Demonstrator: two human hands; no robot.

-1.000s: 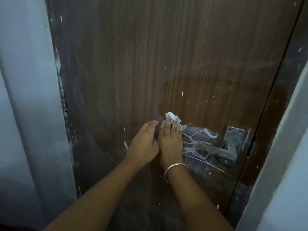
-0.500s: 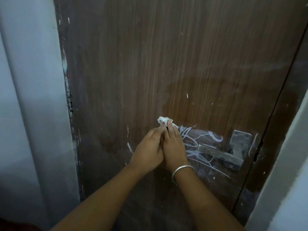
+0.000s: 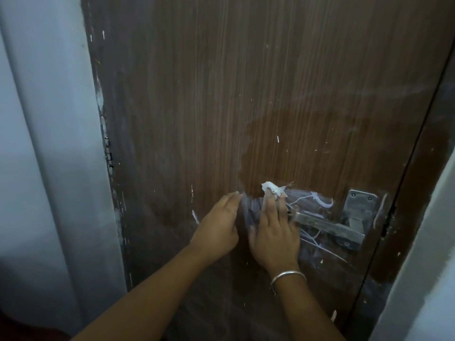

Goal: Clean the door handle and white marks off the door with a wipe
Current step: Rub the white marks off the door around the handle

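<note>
A brown wood-grain door [image 3: 246, 94] fills the view. My right hand [image 3: 273, 232] lies flat against it, straight fingers pressing a small crumpled white wipe [image 3: 272, 189] onto the wood at the left end of the metal lever handle [image 3: 327, 226]. White scribbled marks [image 3: 317, 200] spread around and below the handle. My left hand [image 3: 219, 225] rests flat on the door just left of the right hand, a narrow gap between them, holding nothing. A darker wet patch [image 3: 258, 156] shows above the wipe.
A pale wall and door frame [image 3: 49, 143] run down the left. The dark door jamb [image 3: 418, 168] and another pale wall [image 3: 430, 267] stand at the right. Small white paint flecks [image 3: 278, 139] dot the wood.
My right hand has slid right with the wipe toward the handle. My hands, touching before, now have a gap between them.
</note>
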